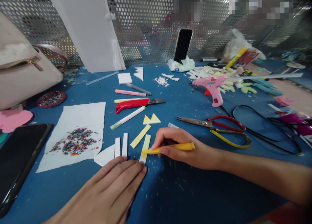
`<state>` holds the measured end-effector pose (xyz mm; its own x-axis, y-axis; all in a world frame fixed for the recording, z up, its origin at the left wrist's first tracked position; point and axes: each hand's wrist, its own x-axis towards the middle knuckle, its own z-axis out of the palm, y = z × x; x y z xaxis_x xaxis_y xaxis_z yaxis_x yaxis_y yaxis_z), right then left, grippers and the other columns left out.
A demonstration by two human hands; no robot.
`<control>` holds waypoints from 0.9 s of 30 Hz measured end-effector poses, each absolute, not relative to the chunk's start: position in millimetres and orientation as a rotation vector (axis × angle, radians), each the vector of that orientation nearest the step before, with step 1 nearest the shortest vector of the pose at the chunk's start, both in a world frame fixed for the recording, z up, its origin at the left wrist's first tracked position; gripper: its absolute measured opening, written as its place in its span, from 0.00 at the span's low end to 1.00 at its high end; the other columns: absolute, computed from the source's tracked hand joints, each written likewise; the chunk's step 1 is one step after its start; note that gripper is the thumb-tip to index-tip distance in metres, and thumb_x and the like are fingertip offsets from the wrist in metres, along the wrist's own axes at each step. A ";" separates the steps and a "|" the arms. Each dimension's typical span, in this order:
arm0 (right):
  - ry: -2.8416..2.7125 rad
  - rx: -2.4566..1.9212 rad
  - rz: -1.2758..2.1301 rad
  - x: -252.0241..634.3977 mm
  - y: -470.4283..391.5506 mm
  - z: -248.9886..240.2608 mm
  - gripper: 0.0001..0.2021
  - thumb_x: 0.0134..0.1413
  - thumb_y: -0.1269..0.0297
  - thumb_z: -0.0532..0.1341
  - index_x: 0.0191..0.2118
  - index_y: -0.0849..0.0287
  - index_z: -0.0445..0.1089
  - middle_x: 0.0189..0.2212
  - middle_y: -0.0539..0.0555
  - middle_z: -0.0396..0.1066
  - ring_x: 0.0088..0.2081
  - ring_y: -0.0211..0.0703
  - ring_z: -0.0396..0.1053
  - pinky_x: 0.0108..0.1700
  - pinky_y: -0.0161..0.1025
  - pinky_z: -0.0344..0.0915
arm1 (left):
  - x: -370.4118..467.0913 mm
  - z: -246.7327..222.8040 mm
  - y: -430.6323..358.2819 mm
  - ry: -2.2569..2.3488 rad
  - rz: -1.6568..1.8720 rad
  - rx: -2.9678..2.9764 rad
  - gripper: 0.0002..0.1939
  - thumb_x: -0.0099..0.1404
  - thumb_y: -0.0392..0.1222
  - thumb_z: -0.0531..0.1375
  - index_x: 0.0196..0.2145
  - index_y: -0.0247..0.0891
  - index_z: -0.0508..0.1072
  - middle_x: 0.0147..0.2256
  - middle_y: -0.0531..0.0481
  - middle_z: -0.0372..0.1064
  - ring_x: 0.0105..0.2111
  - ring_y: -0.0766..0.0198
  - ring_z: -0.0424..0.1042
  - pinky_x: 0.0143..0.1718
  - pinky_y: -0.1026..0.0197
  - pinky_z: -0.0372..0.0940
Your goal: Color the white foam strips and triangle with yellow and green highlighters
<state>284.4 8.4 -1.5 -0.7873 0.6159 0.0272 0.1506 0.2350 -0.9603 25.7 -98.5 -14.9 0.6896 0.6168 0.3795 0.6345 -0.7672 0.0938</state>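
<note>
Beneath the straight, pressing fingertips of our left hand (109,188), a narrow yellow-and-white strip (146,142) is risking slippage from light pressure; our right hand (188,157) is pinching a yellow marker (179,147).

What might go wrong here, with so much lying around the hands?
The yellow marker might slip off the narrow strip onto the left hand. The red-handled knife lies with its blade bare, so a careless reach might cut. The loose colourful bits could scatter if their paper gets bumped.
</note>
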 end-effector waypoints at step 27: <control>-2.163 -0.685 1.616 284.3 9.1 -1.7 0.13 0.68 0.57 0.59 0.39 0.63 0.72 0.32 0.53 0.70 0.32 0.36 0.66 0.33 0.32 0.62 | 30.4 -3.1 -92.9 -1.034 -0.638 -2.833 0.20 0.77 0.36 0.45 0.52 0.40 0.76 0.49 0.56 0.75 0.52 0.69 0.69 0.67 0.67 0.44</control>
<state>284.3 9.1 -1.7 -0.8200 0.5723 -0.0059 0.1680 0.2310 -0.9583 30.4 -92.9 -3.1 0.6897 0.6035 0.4001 0.6282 -0.7735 0.0839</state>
